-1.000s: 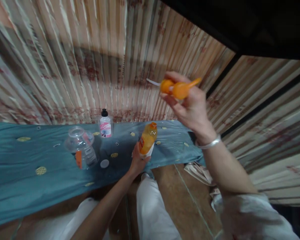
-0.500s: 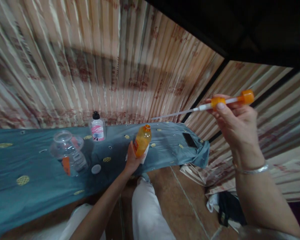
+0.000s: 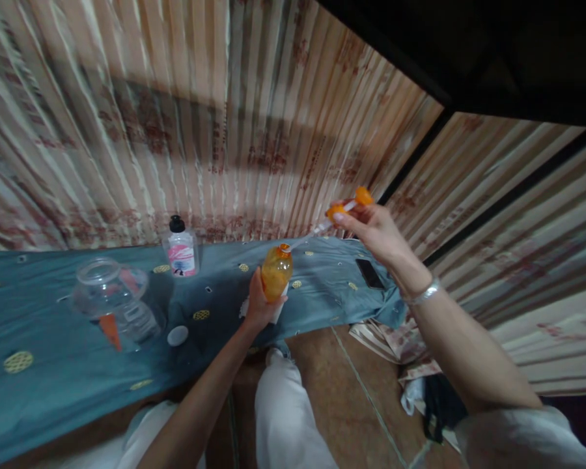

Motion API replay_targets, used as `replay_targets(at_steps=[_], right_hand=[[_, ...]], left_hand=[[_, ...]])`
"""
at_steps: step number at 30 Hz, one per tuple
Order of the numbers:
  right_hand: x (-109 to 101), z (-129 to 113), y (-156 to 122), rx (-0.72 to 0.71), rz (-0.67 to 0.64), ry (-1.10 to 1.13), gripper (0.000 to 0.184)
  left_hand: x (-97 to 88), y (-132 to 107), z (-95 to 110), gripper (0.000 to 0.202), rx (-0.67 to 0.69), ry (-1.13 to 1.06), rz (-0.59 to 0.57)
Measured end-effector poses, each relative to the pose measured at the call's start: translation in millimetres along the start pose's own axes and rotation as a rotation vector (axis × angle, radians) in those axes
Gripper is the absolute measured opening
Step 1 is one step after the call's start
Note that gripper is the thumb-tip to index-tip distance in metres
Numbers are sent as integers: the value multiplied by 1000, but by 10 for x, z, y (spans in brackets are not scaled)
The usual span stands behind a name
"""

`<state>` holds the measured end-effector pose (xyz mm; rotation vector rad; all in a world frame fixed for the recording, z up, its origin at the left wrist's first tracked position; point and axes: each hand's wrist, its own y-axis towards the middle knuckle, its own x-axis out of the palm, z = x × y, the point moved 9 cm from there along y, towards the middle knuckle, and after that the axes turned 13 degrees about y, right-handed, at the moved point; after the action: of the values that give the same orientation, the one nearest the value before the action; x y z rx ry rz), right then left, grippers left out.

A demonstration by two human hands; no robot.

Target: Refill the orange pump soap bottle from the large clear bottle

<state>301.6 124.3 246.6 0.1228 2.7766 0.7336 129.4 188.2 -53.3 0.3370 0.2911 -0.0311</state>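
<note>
My left hand (image 3: 264, 305) is wrapped round an amber see-through bottle (image 3: 277, 273), whose neck is open at the top. In my right hand (image 3: 371, 228) is an orange pump head (image 3: 336, 212) with a white shaft and a long thin clear tube. The fingers pinch its collar. The tube slants down to the left, and its tip is at the bottle's mouth; I cannot tell whether it is inside. Something white, partly hidden, lies behind my left hand.
A clear bottle with a black cap (image 3: 181, 251) and pink label stands on the blue cloth (image 3: 176, 365). Left of it are a clear round jar (image 3: 100, 286) and a white lid (image 3: 178, 335). A black phone (image 3: 369, 273) lies right. A pleated curtain (image 3: 176, 130) hangs behind.
My right hand has moved left and inward with the pump head, bringing the tube tip to the bottle's mouth. My left hand has turned the bottle a little more upright. The view has shifted slightly right.
</note>
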Motion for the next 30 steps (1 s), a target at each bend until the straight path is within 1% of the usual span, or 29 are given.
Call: replay_targets(at_steps=[3, 4, 6, 7, 9, 10, 11, 12, 15, 16, 19, 20, 21, 23, 24, 25, 26, 29, 30], right_hand=[[363, 388, 92, 77, -140, 9, 44], [458, 503, 102, 91, -171, 9, 44], [579, 695, 105, 113, -189, 41, 47], [623, 767, 99, 119, -196, 54, 48], [685, 868, 83, 122, -212, 66, 49], [712, 905, 74, 127, -226, 62, 49], [738, 940, 64, 135, -243, 53, 48], [763, 975, 54, 146, -261, 43, 47], [810, 1080, 30, 183, -290, 30, 47], [815, 1113, 25, 194, -289, 32, 49], [808, 1190, 15, 214, -275, 37, 53], [804, 1202, 13, 215, -274, 38, 53], [802, 1205, 10, 214, -277, 39, 53], [803, 1192, 6, 210, -293, 43, 52], [810, 1183, 4, 210, -308, 47, 52], [817, 1173, 3, 211, -323, 54, 53], [825, 1166, 3, 214, -337, 62, 55], [847, 1162, 12, 224, -365, 84, 58], [849, 1165, 19, 225, -366, 89, 59]], left_hand=[[37, 35, 1, 102, 24, -6, 13], [50, 44, -3, 101, 32, -10, 18], [73, 59, -11, 96, 46, -18, 28], [81, 64, -16, 89, 52, -22, 34], [91, 69, -25, 68, 60, -28, 44], [93, 70, -30, 60, 64, -32, 48], [94, 70, -36, 58, 66, -36, 50], [96, 70, -43, 62, 68, -41, 51], [101, 70, -64, 90, 68, -58, 53], [103, 70, -67, 95, 69, -64, 54], [113, 72, -63, 96, 79, -80, 56], [115, 74, -59, 94, 85, -84, 56], [117, 75, -56, 88, 91, -86, 58], [117, 78, -57, 68, 103, -87, 63], [119, 78, -62, 61, 108, -87, 65], [121, 78, -70, 59, 112, -87, 66], [125, 77, -80, 64, 116, -87, 66], [138, 73, -109, 91, 125, -90, 61], [140, 73, -114, 95, 128, -89, 60]])
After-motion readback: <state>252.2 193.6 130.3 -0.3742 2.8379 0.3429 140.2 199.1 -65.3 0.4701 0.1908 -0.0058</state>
